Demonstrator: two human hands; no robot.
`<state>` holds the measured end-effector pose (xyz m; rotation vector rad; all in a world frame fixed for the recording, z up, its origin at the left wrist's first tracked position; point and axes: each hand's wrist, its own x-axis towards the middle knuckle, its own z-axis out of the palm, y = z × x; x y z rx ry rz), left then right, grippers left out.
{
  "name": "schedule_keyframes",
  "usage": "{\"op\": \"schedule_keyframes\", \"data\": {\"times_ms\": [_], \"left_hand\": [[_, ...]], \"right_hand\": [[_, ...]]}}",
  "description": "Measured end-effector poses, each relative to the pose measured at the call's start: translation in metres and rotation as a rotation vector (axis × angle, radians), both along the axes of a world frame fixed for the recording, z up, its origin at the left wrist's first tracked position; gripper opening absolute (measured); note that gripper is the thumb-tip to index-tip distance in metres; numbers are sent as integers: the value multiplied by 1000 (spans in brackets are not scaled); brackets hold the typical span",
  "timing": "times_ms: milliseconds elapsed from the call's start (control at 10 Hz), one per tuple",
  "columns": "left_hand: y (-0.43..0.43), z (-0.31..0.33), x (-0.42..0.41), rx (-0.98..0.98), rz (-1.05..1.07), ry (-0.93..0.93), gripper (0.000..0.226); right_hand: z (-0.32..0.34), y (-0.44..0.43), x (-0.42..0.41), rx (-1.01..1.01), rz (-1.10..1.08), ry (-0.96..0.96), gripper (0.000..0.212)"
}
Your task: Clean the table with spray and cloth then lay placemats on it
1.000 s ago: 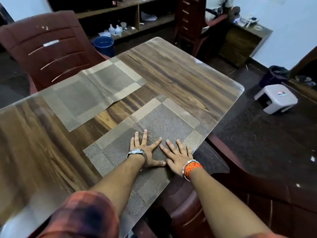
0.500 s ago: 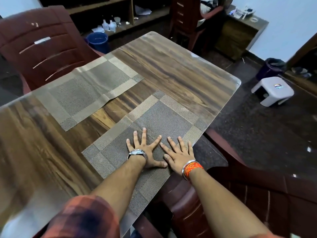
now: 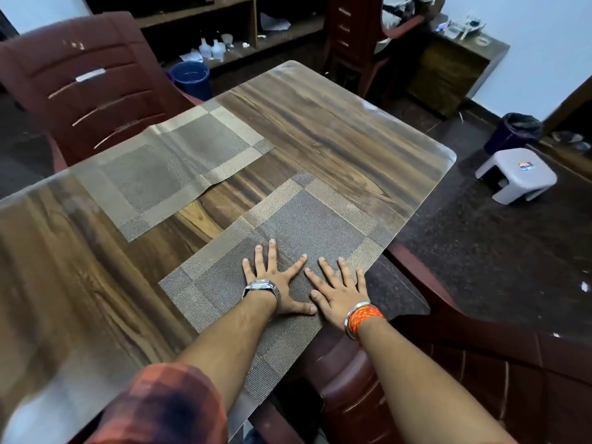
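Both hands lie flat with fingers spread, gripping nothing: my left hand (image 3: 278, 278) and right hand (image 3: 339, 291) press palm-down, thumbs nearly touching, on the near placemat (image 3: 307, 225). From the left wrist outward I see a metal watch (image 3: 261, 287), and on the right wrist an orange thread band (image 3: 365, 317) beside a steel bangle. Compared with a second ago, the hands have barely shifted on the weave; what has changed is mainly my viewpoint, which has tipped a little, so I judge the smoothing stroke is ending rather than beginning. That mat sits at about 5 o'clock on the table (image 3: 336, 123), its right edge lying just beside the table's rim and its near corner running toward me, close to the edge. A second placemat (image 3: 179, 158) lies at roughly 10 o'clock, well apart from the first, with a visible fold crease across its middle. No spray or cloth shows on the tabletop, so I take the cleaning as done and the laying as well along. A maroon chair (image 3: 89, 88) stands beyond the far mat, at 11 o'clock.
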<state>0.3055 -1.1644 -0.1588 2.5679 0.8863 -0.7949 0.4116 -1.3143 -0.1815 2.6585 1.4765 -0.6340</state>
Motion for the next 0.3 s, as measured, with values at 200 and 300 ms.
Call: {"op": "schedule_keyframes", "data": {"times_ms": [200,300], "left_hand": [[10,19,-9,-55,-39,-21,128],[17,30,-27,-34,-7,-107,121]], "right_hand": [[9,0,-3,-2,-14,9,52],[23,7,-11,117,22,-58,56]]}}
